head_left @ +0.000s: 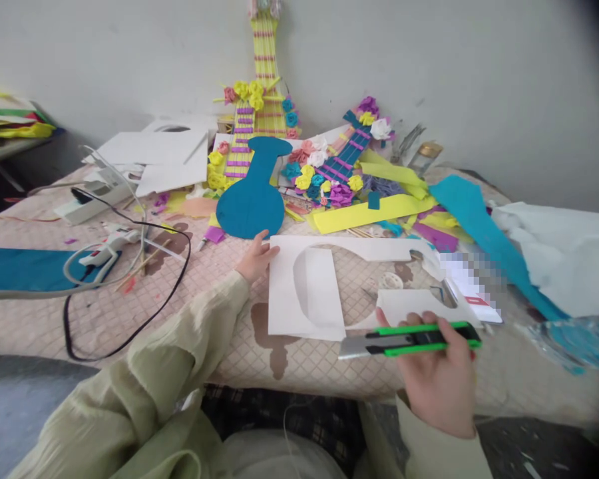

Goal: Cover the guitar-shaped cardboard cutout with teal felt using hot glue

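My right hand (442, 372) is closed round a green and black utility knife (414, 338), its wide blade pointing left over the table's front part. Under and beyond the knife lies a white board (284, 293) with a guitar-shaped opening cut through it. A smaller white piece (324, 286) shows inside the left end of that opening. My left hand (258, 258) touches the board's upper left edge, thumb and fingers apart. Just beyond this hand stands a blue guitar-shaped piece (251, 206), leaning back against the decorated items.
Flower-covered paper guitars (265, 60) lean on the wall. A power strip (92, 196) and black cable (180, 279) lie left. Yellow paper (364, 213), a phone (472, 289), blue paper (499, 233) and a plastic-wrapped bundle (584, 342) are at right.
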A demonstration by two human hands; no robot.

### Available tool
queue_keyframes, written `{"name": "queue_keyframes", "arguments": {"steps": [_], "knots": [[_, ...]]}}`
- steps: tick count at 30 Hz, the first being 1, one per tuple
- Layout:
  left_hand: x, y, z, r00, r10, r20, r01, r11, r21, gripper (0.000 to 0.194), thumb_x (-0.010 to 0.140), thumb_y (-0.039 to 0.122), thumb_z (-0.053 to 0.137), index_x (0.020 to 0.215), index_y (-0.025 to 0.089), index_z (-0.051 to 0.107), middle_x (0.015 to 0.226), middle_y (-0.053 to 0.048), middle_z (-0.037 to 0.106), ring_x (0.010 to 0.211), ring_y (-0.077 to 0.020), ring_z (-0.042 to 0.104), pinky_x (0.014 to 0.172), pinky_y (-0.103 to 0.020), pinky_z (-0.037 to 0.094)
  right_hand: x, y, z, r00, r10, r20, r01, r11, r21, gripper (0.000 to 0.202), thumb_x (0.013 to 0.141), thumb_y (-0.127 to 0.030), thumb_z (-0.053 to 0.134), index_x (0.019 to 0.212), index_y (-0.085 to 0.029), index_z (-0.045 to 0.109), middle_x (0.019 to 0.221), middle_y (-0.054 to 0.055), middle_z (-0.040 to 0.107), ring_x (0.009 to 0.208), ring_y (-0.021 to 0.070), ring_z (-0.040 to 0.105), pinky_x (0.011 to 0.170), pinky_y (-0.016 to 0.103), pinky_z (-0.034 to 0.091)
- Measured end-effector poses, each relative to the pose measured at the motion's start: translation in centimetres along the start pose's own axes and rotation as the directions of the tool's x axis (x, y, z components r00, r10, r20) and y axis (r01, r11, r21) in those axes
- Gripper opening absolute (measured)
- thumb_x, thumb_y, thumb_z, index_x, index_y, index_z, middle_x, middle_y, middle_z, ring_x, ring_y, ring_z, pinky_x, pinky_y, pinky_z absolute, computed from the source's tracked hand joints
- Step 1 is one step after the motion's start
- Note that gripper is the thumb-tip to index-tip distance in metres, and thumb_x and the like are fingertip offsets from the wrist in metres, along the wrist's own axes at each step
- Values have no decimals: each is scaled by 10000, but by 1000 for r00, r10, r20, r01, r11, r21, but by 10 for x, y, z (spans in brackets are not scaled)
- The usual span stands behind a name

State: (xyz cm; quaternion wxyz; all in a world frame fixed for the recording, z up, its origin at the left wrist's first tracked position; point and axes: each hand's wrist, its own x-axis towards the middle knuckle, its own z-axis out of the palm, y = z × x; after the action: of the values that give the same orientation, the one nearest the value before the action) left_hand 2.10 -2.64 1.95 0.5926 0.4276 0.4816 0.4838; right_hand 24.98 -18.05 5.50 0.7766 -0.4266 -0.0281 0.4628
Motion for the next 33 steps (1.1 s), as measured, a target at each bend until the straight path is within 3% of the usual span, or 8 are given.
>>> {"name": "queue_keyframes", "arguments": {"steps": [5,8,13,20,25,29,33], "knots": [[-12,3,-2,998,-70,0,70,996,-47,674,573,33,493,1220,153,344,705,36,595,611,-93,526,578,-202,381,26,20,36,985,146,95,-141,989,-52,110,690,-241,633,699,-185,538,641,-71,592,658,91,574,674,273,514],[-25,7,-3,990,-142,27,144,978,-153,682,539,28,511,1190,162,362,725,37,587,615,-88,521,568,-202,372,48,34,50,961,241,135,-230,969,-94,134,681,-220,622,673,-191,492,606,-72,577,635,117,583,663,326,521],[-42,5,-3,965,-239,112,259,938,-229,657,504,21,557,1111,193,376,748,36,581,592,-91,512,535,-209,370,63,43,55,958,253,136,-236,963,-129,119,694,-210,599,686,-195,481,597,-67,573,627,138,589,635,367,528],[-54,-2,-18,956,-202,213,236,960,-150,635,533,84,620,1086,238,350,776,25,557,606,-110,516,534,-230,407,56,44,60,926,338,167,-296,927,-232,160,662,-206,641,670,-197,482,541,-77,560,537,129,562,539,322,529],[-77,-6,-37,990,-96,108,103,993,-64,577,571,140,659,1075,240,397,940,-17,514,733,-120,509,572,-219,427,52,57,75,882,428,198,-383,895,-230,132,717,-196,587,642,-189,478,521,-65,568,541,141,574,557,362,533],[-94,-8,-47,996,-83,22,83,996,-41,578,589,180,675,1092,254,400,1002,-29,486,775,-131,510,615,-241,454,46,64,91,851,460,252,-406,882,-239,124,726,-186,577,638,-183,491,524,-64,576,521,123,557,560,346,531],[-103,-10,-53,997,-65,-43,63,996,-65,605,592,202,690,1113,260,389,957,-15,495,739,-119,512,614,-227,452,35,52,89,888,385,251,-334,916,-221,86,702,-176,604,661,-177,527,578,-67,586,571,91,561,589,254,520]]}}
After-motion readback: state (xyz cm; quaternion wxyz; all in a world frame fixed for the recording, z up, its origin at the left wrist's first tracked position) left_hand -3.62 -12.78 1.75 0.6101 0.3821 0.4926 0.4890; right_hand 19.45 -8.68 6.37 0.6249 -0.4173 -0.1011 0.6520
